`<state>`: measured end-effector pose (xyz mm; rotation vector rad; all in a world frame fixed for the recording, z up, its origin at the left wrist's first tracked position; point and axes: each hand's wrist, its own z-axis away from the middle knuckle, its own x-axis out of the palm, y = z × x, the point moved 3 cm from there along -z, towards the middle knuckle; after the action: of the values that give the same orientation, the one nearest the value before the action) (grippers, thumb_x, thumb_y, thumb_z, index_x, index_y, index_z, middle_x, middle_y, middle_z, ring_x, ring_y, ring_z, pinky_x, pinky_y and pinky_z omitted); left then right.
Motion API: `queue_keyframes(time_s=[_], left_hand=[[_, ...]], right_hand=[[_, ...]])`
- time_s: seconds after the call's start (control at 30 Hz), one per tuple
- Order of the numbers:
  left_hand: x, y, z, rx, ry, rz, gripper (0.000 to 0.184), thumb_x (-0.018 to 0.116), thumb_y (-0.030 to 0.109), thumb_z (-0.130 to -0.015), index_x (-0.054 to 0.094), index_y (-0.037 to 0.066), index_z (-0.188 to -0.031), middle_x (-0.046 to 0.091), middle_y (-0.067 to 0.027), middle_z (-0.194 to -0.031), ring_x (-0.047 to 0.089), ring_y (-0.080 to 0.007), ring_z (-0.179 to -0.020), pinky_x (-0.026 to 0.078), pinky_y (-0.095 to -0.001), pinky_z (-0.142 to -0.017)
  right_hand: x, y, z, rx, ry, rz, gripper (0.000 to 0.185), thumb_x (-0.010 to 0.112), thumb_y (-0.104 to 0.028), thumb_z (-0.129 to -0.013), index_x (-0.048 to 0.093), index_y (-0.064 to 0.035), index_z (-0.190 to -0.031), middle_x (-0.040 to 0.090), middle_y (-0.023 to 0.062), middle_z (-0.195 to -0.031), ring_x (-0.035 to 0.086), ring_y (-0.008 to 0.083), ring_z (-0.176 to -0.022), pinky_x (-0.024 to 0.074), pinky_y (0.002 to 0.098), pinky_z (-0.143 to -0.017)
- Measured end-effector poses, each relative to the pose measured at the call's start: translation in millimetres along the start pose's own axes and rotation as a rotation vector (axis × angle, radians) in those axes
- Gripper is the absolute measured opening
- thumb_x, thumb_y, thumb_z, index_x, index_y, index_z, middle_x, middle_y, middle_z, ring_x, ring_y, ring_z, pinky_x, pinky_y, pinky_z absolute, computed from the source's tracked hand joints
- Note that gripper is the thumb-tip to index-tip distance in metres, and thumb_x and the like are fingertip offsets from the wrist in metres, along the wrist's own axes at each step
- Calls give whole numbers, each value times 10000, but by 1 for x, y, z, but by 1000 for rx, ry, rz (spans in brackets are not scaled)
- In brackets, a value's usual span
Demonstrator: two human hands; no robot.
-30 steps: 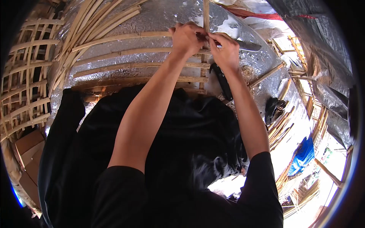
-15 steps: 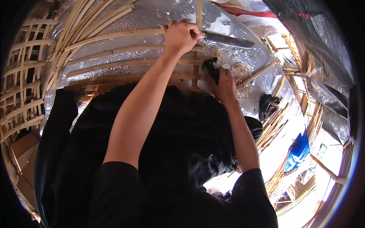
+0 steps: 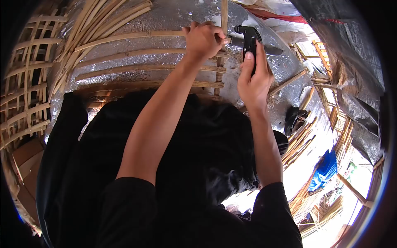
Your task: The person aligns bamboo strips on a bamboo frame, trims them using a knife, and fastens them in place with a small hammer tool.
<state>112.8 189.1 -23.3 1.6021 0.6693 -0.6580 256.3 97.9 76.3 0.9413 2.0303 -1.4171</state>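
- From my end I see crinkled silver sheeting [image 3: 173, 18] spread across the far side, its surface scattered with bright glints.
- On the left I make out an open bamboo lattice [image 3: 41, 42], with brown cardboard [image 3: 28, 159] nearer, in shadow.
- Over on the right, grey plastic sheeting [image 3: 347, 49] hangs in folds; a red strip [image 3: 281, 16] runs at its far end.
- Nearer on the right I see a crumpled blue sheet [image 3: 324, 171], where white light [image 3: 294, 175] washes out detail.

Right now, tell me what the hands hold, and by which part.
The right hand holds a black hammer by its handle. The left hand is at a wooden slat; whether it grips anything cannot be told.
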Motion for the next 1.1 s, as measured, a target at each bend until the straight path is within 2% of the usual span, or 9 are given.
queue_keyframes(time_s=[0.17,0.33,0.47,0.7,0.73,0.83,0.87,0.97,1.1], left_hand=[[0,0,0,5,32,-33,196,873,422,-780,804,256,-856,748,65,-1008,616,-311,-1069,367,-540,-947],[2,0,-1,32,59,-14,229,878,430,-772,804,241,-876,747,58,-1002,606,-320,-1087,368,-558,-955],[-1,2,2,21,45,22,251,883,437,-763,802,232,-883,747,50,-982,605,-320,-1069,377,-564,-940],[-1,-11,-8,55,-145,-1,208,846,399,-842,810,276,-1007,764,12,-1127,655,-293,-1187,381,-696,-1003],[-11,-8,-7,86,-183,-30,209,822,333,-886,805,293,-1090,755,-15,-1207,673,-262,-1211,418,-674,-1051],[-8,-21,-13,92,-264,59,235,811,258,-899,799,277,-1133,747,-30,-1219,681,-278,-1178,490,-553,-1043],[-12,-17,-13,136,-230,23,245,806,204,-902,805,265,-1140,749,-42,-1169,703,-285,-1115,543,-432,-996],[-8,-20,-13,208,-221,28,243,817,219,-892,814,257,-1133,746,-51,-1123,720,-283,-1037,569,-434,-937],[-7,-18,-7,283,-110,-12,237,818,215,-891,819,245,-1126,743,-50,-1099,726,-272,-973,578,-417,-891]], right_hand=[[18,16,2,-59,-75,145,368,589,-85,-1020,600,64,-1356,702,293,-1061,717,468,-900,578,496,-741],[5,3,1,-258,203,136,352,606,-41,-1002,599,94,-1327,695,308,-1017,714,462,-871,575,496,-727],[23,22,-3,-161,-75,116,335,600,-83,-1023,597,46,-1332,708,293,-1013,713,464,-853,576,495,-731],[7,59,29,610,-2,-231,387,608,-202,-1037,599,33,-1345,734,255,-1094,753,394,-906,578,438,-784],[16,87,42,448,48,-53,403,622,-224,-1030,607,38,-1335,738,227,-1047,741,307,-869,561,407,-777],[32,122,78,633,53,-242,396,630,-221,-1023,614,32,-1327,728,190,-987,706,248,-831,546,395,-773],[34,123,79,664,57,-274,405,656,-223,-1006,616,22,-1326,717,169,-949,695,244,-800,538,387,-748],[34,125,77,717,13,-321,421,673,-236,-994,615,14,-1328,718,157,-946,690,232,-791,537,379,-741],[43,136,62,527,127,-110,482,669,-301,-974,606,14,-1333,735,237,-1065,724,388,-971,544,456,-869]])
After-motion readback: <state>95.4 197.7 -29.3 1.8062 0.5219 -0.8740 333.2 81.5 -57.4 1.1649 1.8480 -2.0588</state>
